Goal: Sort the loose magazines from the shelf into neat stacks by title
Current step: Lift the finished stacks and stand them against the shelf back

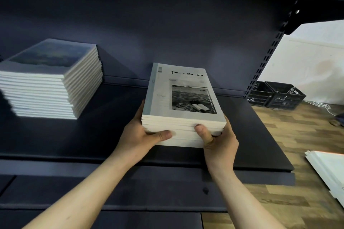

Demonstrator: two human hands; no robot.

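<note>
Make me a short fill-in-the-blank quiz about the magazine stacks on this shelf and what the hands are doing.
1. Both hands, left and right, grip the stack whose top cover reads Time & ____.
2. The taller stack sits to that stack's ____.
3. Black ____ stand on the wooden floor.

Missing words: Memory; left; crates

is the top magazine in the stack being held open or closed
Closed: the grey-covered magazine stack lies flat, its top front cover fully showing, gripped by the left hand and right hand.

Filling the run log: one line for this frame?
left hand: holds magazine stack | right hand: holds same stack | stack: on shelf | second stack: left, untouched
</note>
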